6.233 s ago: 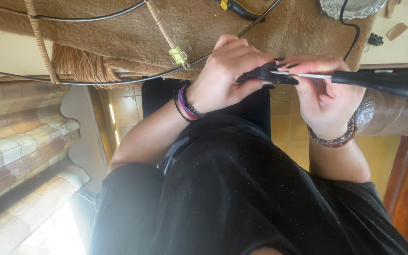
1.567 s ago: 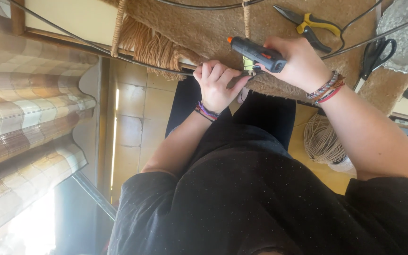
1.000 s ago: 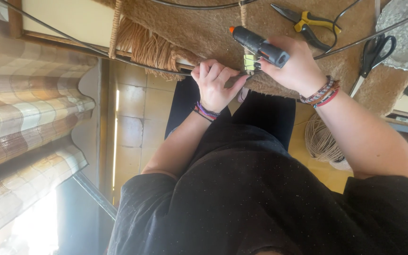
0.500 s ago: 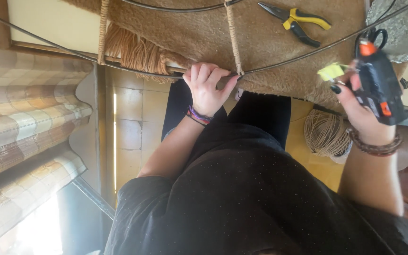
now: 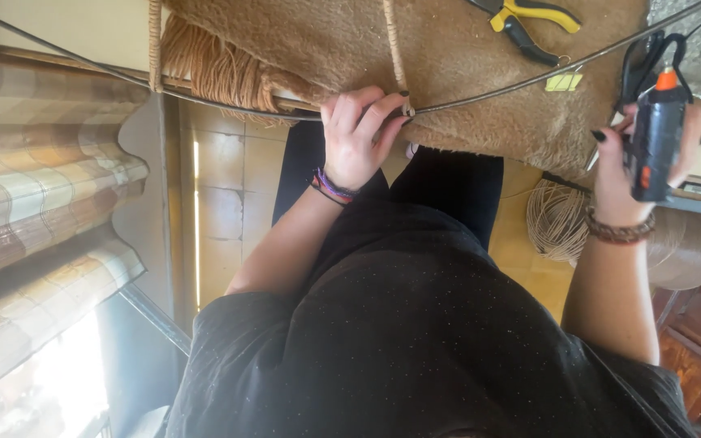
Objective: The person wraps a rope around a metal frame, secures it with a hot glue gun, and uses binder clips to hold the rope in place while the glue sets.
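While the left hand [image 5: 356,136] pinches down on the metal wire hoop [image 5: 229,101], its fingertips [image 5: 399,104] close on the spot where a jute-wrapped spoke [image 5: 393,49] meets that hoop, right at the near edge of the brown fuzzy cloth [image 5: 464,73]. The right hand [image 5: 638,158] is clenched around a black glue gun [image 5: 653,138], orange nozzle pointing away from the body, held off to the far side of the cloth and well apart from the pinched joint. On the cloth beyond the hoop lie yellow-handled pliers [image 5: 529,24]. Black scissors [image 5: 638,61] sit just behind the glue gun. Below the cloth's edge, near the right wrist, a coil of jute cord [image 5: 557,219] rests on the floor.
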